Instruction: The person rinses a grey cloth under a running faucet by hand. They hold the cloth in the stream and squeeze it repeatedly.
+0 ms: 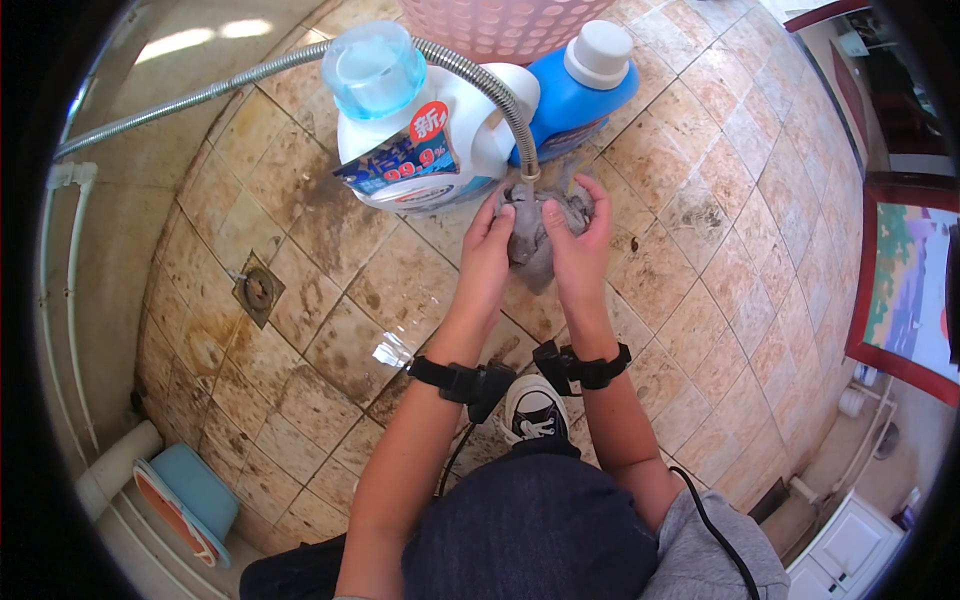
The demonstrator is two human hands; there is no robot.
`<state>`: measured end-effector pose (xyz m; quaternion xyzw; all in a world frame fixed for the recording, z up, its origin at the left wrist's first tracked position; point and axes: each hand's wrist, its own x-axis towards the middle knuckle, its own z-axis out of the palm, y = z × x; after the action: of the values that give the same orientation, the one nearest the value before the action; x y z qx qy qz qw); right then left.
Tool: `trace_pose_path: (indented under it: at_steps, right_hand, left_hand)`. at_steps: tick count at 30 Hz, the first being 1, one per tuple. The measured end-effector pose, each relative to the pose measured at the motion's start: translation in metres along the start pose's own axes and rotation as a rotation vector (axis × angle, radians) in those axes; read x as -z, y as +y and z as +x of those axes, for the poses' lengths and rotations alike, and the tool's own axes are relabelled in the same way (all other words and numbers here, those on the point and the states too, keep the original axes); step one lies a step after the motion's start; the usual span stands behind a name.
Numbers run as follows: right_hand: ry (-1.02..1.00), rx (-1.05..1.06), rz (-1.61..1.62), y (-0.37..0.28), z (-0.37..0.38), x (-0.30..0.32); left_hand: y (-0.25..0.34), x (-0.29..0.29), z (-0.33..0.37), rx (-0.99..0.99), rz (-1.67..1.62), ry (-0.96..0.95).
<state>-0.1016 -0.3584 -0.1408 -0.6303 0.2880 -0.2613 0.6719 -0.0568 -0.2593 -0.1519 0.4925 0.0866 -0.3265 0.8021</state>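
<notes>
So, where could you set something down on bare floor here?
On bare tiles between right hand and red-framed panel, or between drain and white bottle. It is crowded around the grey cloth, hose and blue bottle.

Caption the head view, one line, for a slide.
Left hand and right hand hold grey cloth at a metal hose end, near a white bottle and a blue bottle.

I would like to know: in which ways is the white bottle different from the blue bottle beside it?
Size: the white bottle looks larger than the blue bottle.
Cap: the white bottle wears a see-through, bluish cap, while the blue bottle has a solid white cap.
Place: the white bottle stands to the left, the blue bottle to the right.
Shared: both stand capped on the tiled floor.
</notes>
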Motion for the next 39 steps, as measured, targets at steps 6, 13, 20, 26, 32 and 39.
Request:
trace_pose_path:
  at_steps: [6, 13, 20, 26, 32, 39]
  right_hand:
    - [0.059, 0.048, -0.116, -0.004, 0.01, 0.002]
    - [0.099, 0.055, -0.097, -0.006, 0.009, -0.006]
    - [0.151, 0.08, -0.234, -0.014, 0.015, -0.017]
    - [0.169, 0.075, -0.149, -0.012, 0.02, -0.026]
    - [0.142, 0.069, -0.018, 0.002, 0.028, -0.019]
    - [0.098, 0.017, 0.054, -0.005, 0.026, -0.015]
  left_hand:
    - [-0.014, 0.009, -0.01, 0.074, 0.005, 0.025]
    - [-0.019, 0.021, -0.014, -0.052, 0.254, -0.063]
    - [-0.009, 0.023, -0.01, -0.107, 0.168, -0.106]
    - [-0.003, 0.023, -0.001, -0.152, 0.085, -0.138]
    - [-0.003, 0.015, 0.004, -0.18, 0.088, -0.105]
    - [-0.001, 0.01, 0.006, -0.206, 0.078, -0.097]
